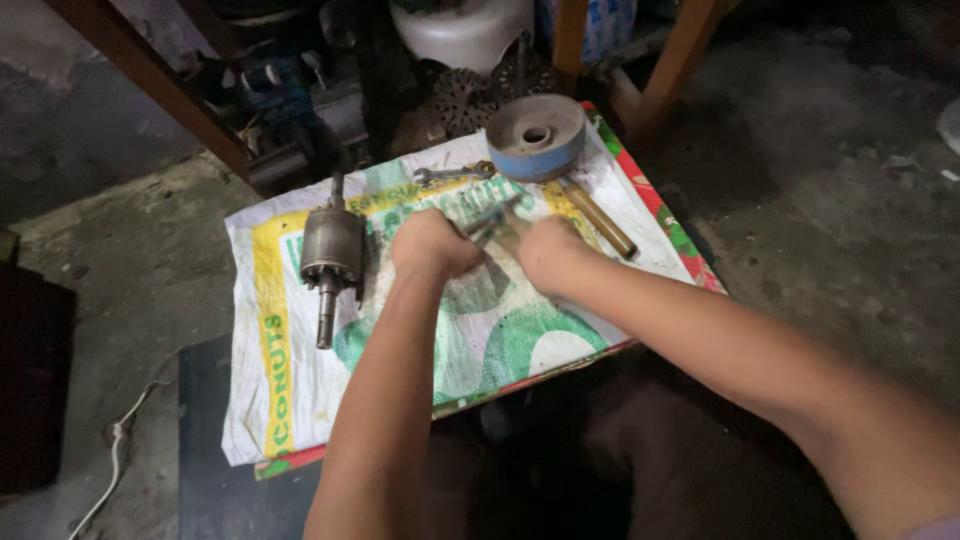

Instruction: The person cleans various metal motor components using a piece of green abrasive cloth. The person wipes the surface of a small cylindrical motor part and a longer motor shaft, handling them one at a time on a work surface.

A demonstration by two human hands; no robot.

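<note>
Left hand [430, 243] and right hand [545, 250], both closed on a blurred metal tool [490, 222] over the printed sack [300, 390]; a slip could knock the motor rotor [331, 255], spanner [452, 173] or round housing [536, 136] beyond.

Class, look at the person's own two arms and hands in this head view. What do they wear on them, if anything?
Both forearms are bare, with no sleeves over them. The left hand and right hand wear no gloves, and no watch, ring or bracelet shows. Only a sliver of pale fabric, perhaps a sleeve edge, appears at the right arm's upper end.
</note>
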